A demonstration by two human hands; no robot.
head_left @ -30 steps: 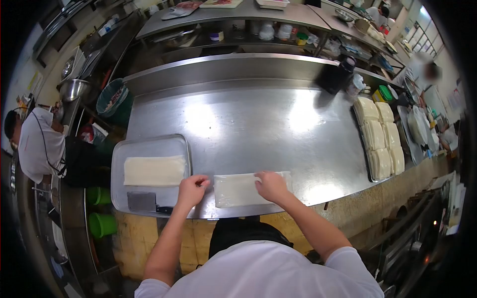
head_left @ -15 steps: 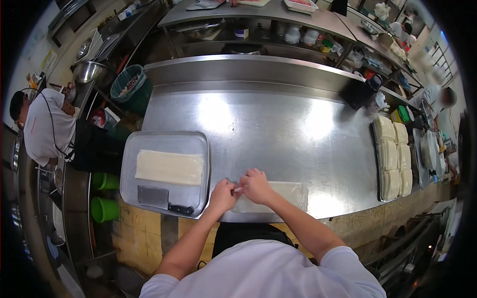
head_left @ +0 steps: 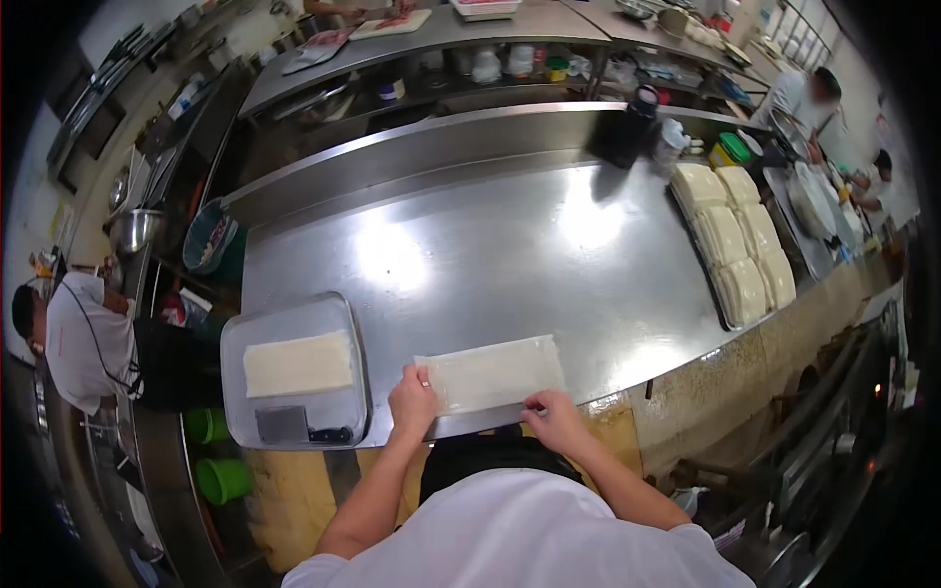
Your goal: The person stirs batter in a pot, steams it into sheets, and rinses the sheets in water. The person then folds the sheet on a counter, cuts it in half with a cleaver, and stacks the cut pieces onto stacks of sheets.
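A pale, translucent, film-like rectangular sheet (head_left: 490,374) lies flat along the table's near edge. It may be thin plastic; whether something is inside it I cannot tell. My left hand (head_left: 413,402) is closed at its left end, fingers curled over the edge. My right hand (head_left: 556,419) pinches at its near edge towards the right corner; the fingertips partly hide what they grip. To the left, a metal tray (head_left: 294,314) holds a flat cream-coloured slab (head_left: 299,365) and a cleaver (head_left: 284,424) with a black handle.
A dark tray of several pale wrapped packs (head_left: 730,245) stands at the table's right end. Behind it are a black container (head_left: 627,132) and a green-lidded tub (head_left: 728,149). A raised metal ledge (head_left: 412,152) runs along the back. A co-worker (head_left: 88,333) stands at left.
My hands have moved apart, from close together at the sheet's left end to its left end and near right edge. The sheet shows more fully, and the camera view has turned right.
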